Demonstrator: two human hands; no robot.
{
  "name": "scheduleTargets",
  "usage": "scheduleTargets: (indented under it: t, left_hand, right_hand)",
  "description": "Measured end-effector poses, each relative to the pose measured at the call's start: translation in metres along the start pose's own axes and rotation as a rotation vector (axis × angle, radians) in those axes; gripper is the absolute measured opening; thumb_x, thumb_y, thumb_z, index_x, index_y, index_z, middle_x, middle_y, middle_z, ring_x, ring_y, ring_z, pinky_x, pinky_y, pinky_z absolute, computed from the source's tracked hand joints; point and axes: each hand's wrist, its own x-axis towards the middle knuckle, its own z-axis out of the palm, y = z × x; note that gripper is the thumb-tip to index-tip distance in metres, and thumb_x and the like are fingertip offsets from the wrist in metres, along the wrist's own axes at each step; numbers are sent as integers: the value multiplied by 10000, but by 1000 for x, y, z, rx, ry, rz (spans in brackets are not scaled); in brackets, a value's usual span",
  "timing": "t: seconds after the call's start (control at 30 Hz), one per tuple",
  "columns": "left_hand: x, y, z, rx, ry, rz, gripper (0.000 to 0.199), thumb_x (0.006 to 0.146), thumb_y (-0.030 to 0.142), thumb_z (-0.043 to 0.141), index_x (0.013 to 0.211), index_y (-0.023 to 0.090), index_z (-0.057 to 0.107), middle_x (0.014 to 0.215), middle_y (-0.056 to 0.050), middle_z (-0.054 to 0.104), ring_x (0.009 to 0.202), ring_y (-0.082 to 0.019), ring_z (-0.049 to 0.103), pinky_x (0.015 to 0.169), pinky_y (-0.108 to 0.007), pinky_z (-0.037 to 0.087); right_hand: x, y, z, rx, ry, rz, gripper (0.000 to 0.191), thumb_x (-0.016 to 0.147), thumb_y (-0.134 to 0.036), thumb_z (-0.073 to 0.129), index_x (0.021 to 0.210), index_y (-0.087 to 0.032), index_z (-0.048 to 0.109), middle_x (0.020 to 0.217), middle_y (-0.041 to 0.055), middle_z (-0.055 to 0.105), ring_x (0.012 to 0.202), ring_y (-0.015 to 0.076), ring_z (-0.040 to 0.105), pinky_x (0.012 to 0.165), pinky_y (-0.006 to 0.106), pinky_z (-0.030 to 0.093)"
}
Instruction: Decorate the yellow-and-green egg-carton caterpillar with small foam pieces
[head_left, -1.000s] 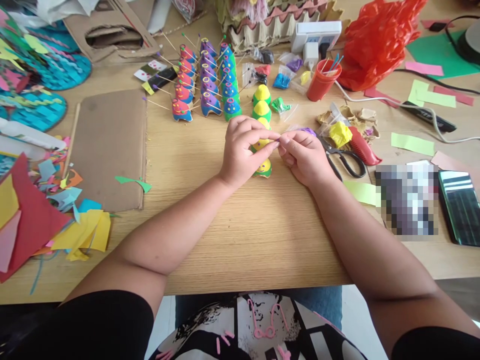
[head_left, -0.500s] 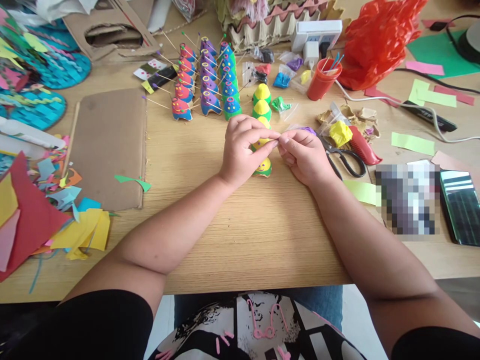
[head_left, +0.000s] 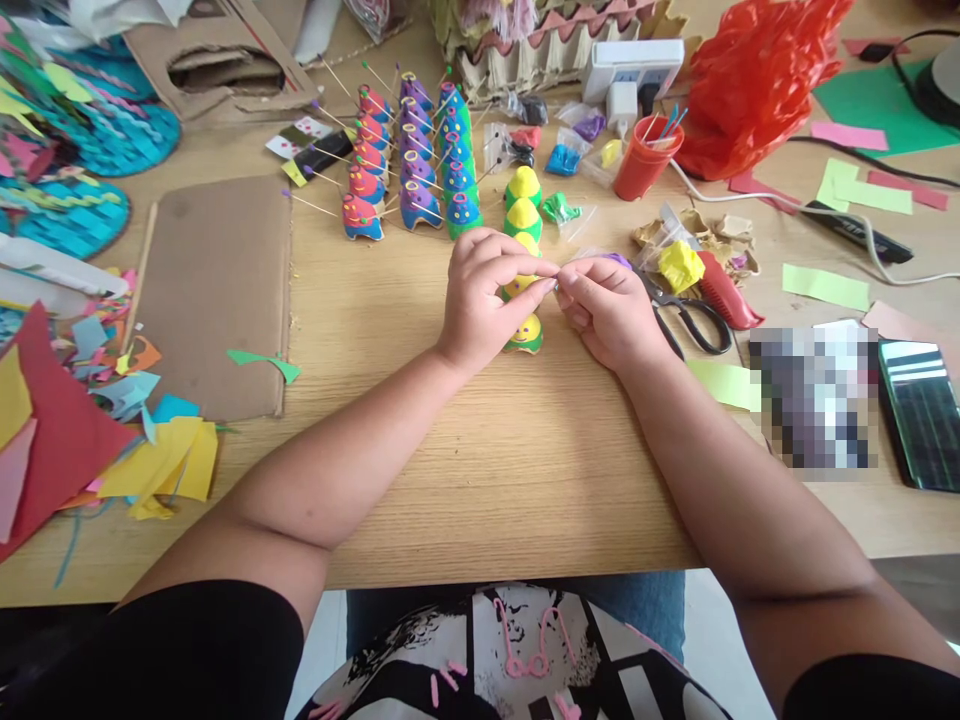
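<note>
My left hand and my right hand meet at the fingertips over the table, both closed in a pinch. Whatever lies between the fingertips is too small to make out. Behind and below the left fingers stands a green and yellow clay caterpillar, its smiling yellow face towards me and its middle partly hidden. Three finished-looking clay caterpillars stand left of it: a blue and green one, a purple and blue one and a red and blue one, with thin sticks poking out.
Right of my hands lie black-handled scissors, yellow clay and a red cutter. A red cup stands before a white power strip. Cardboard and paper scraps lie left; a phone lies right.
Both hands stay pinched together at almost the same spot. The whole view has shifted very slightly; nothing on the table has visibly moved.
</note>
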Motion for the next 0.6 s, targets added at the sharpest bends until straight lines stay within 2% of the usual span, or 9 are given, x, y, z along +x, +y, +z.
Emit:
scheduleTargets:
  t: [0.2, 0.33, 0.6]
  left_hand:
    - [-1, -1, 0, -51, 19, 6, 55, 1000, 347, 778, 1018, 333, 828, 953, 4, 771, 1049, -214, 677, 1037, -439, 540]
    - [-1, -1, 0, -48, 28, 12, 49, 993, 349, 788, 1015, 335, 830, 951, 6, 773, 1045, -214, 676, 1025, -433, 542]
    - [0, -1, 0, -7, -24, -37, 69, 1007, 369, 764, 1012, 327, 819, 974, -6, 769, 1083, -225, 672, 1064, -454, 544]
  right_hand:
    - [1, 2, -2, -24, -13, -16, 535, 654, -642, 983, 760, -210, 686, 610, -59, 587, 479, 43, 336, 446, 246, 206]
    - [2, 2, -3, -14, -7, -12, 532, 648, -635, 988, 745, -209, 684, 600, -58, 583, 477, 43, 331, 445, 248, 185]
    - [2, 1, -2, -10, -13, -4, 514, 632, -593, 1011, 792, -216, 700, 604, -57, 591, 476, 48, 322, 442, 256, 160]
